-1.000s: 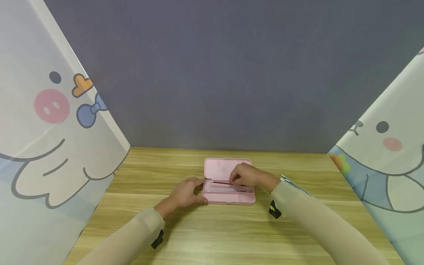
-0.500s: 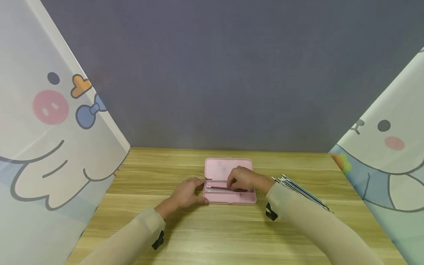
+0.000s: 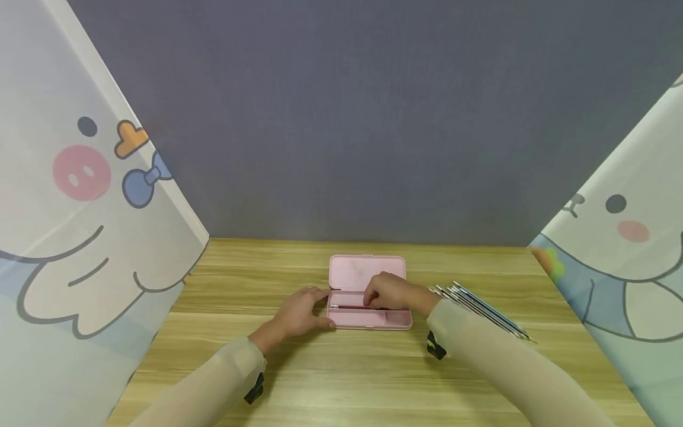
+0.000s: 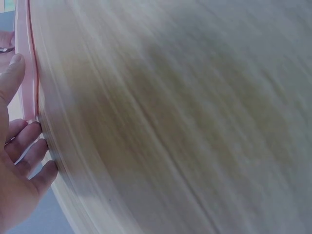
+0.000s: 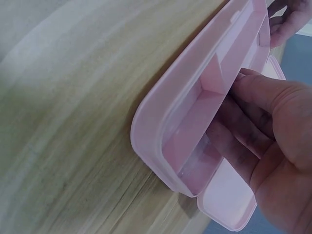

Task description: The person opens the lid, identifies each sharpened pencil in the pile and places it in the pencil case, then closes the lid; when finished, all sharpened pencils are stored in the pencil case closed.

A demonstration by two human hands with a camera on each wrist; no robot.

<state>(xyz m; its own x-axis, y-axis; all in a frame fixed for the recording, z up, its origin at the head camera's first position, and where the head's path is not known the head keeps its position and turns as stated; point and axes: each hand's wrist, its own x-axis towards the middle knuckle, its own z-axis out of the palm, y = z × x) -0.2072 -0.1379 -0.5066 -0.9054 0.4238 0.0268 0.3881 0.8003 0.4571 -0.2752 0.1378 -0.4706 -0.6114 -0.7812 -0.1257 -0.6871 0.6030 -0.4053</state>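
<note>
A pink pencil case (image 3: 354, 320) lies on the wooden table with its lid (image 3: 365, 267) flipped back. My left hand (image 3: 299, 311) holds its left end, thumb at the front edge and forefinger toward the back corner. Bent over the long rear compartment is my right hand (image 3: 392, 290), fingers curled down inside it. They hold a red pencil (image 3: 349, 307) with a pale left end, lying lengthwise beside the long divider; the hand covers its other end. In the right wrist view the fingertips dip behind the divider (image 5: 197, 117) and hide what they grip.
Several loose pencils (image 3: 482, 305) lie slanted on the table right of the case, partly under the right sleeve (image 3: 480, 344). A grey wall (image 3: 341, 118) stands behind the table (image 3: 341, 379), with cartoon-printed panels (image 3: 64, 267) at both sides.
My right hand has moved slightly left and toward me, lowering the red pencil to the long divider. The right sleeve has shifted off more of the loose pencils. The left hand stays put.
</note>
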